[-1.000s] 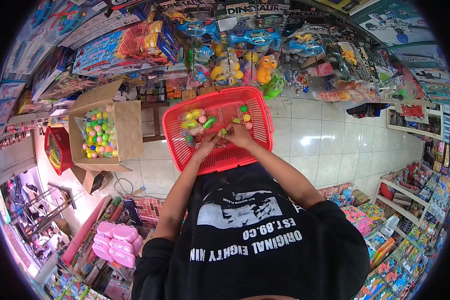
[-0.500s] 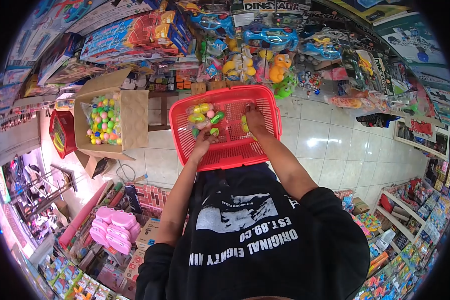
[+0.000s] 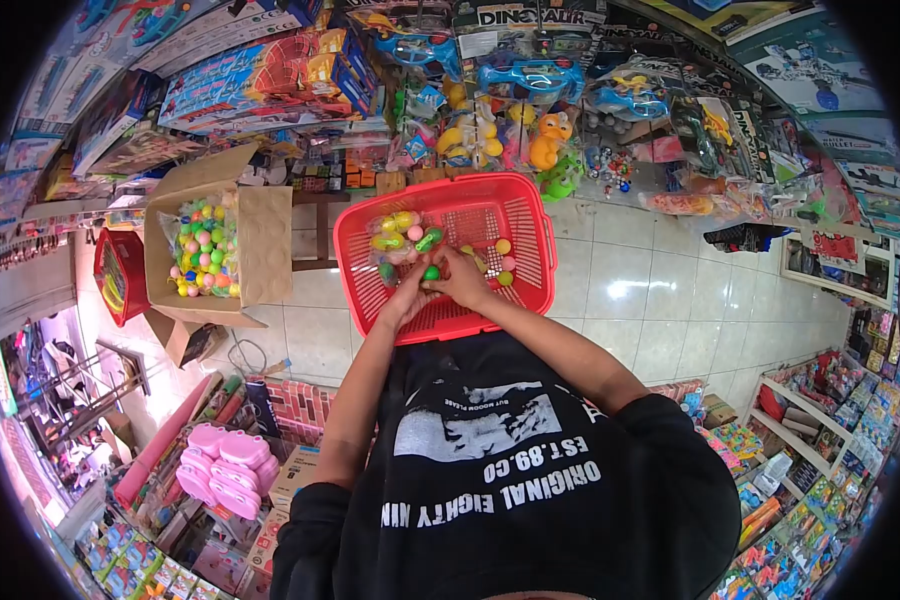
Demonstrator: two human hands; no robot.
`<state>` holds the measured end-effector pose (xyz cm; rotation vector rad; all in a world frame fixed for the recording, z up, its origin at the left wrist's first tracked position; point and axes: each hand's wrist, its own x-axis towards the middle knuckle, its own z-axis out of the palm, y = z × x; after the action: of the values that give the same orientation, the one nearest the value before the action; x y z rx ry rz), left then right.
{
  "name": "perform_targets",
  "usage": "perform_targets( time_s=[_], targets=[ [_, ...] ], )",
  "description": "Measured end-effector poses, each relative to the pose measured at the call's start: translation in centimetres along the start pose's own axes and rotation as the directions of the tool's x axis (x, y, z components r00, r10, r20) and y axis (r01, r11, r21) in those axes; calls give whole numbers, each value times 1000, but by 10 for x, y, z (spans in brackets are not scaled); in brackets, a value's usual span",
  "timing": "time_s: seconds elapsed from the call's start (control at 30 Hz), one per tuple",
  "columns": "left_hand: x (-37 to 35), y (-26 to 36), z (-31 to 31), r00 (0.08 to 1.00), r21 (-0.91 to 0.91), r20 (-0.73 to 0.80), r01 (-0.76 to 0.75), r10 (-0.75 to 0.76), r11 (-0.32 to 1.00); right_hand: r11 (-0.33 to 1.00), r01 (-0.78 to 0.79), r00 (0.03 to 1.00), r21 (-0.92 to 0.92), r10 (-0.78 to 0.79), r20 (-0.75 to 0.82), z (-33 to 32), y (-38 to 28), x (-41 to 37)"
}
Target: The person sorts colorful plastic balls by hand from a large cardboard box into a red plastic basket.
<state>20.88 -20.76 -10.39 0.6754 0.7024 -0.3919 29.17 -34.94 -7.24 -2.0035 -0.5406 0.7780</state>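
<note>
My left hand [image 3: 407,299] and my right hand [image 3: 463,282] meet over the red plastic basket [image 3: 545,282]. A small green ball [image 3: 431,272] shows between the fingertips of both, which are closed around it. Whether it is joined to another piece is too small to tell. Left of the hands, a clear bag of yellow, pink and green toy pieces [image 3: 396,228] lies in the basket. Beyond my right hand are a yellow ball [image 3: 503,246], a pink ball [image 3: 509,263] and a yellow-green ball [image 3: 505,279] on the basket floor.
An opened cardboard box [image 3: 266,240] of colourful balls [image 3: 206,250] stands to the left, beside a red container [image 3: 122,275]. Packaged toys [image 3: 530,80] line the shelf ahead. Pink cases [image 3: 228,468] are behind at left. Tiled floor [image 3: 650,270] extends right.
My right hand has moved left from the basket's right side to meet my left hand. The loose balls at right are now uncovered, and a green ball shows between the hands.
</note>
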Motion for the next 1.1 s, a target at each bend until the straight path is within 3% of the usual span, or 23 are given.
perform_targets(
  time_s=[0.07, 0.17, 0.23, 0.27, 0.43, 0.5, 0.53, 0.6, 0.73, 0.8, 0.93, 1.03, 1.1],
  targets=[
    [1, -5, -2, 1000, 34, -2, 1, -1, 999, 1000, 2, 1000, -10, -2, -4, 1, 11, 0],
    [7, -16, -18, 1000, 109, 14, -11, 9, 994, 990, 127, 992, -64, -126, 11, -11, 31, 7],
    [12, -18, -26, 999, 130, -42, 3, 2, 992, 994, -68, 993, -83, 75, 90, -27, 38, 14],
    [13, -18, -28, 999, 128, -44, 1, 5, 992, 956, -110, 992, -273, 123, 31, -32, 42, 17],
    [14, -17, -20, 984, 212, -157, -56, 90, 976, 860, -198, 950, -471, 287, 125, -43, 69, 21],
    [20, -20, -27, 977, 276, -182, -57, 111, 959, 590, -163, 982, -791, 16, -190, -39, 74, 18],
    [20, -22, -28, 970, 339, -206, -54, 130, 939, 589, -159, 983, -792, 17, -185, -39, 86, 19],
    [19, -25, -30, 967, 339, -227, -29, 112, 940, 467, -111, 978, -878, 210, -11, -42, 100, 27],
    [18, -24, -31, 965, 359, -251, 24, 72, 933, 465, -67, 978, -883, 204, 33, -36, 88, 19],
    [18, -25, -31, 965, 353, -250, 20, 74, 935, 468, -94, 945, -879, 319, 68, -37, 80, 17],
    [20, -26, -40, 974, 367, -213, 4, 80, 930, 405, -54, 913, -913, 390, 119, -28, 104, 25],
    [17, -25, -41, 970, 362, -229, 12, 77, 932, 488, -99, 937, -867, 339, 84, -27, 110, 22],
    [20, -26, -45, 966, 411, -248, 37, 72, 911, 622, -143, 898, -770, 408, 163, -30, 105, 20]
  ],
)
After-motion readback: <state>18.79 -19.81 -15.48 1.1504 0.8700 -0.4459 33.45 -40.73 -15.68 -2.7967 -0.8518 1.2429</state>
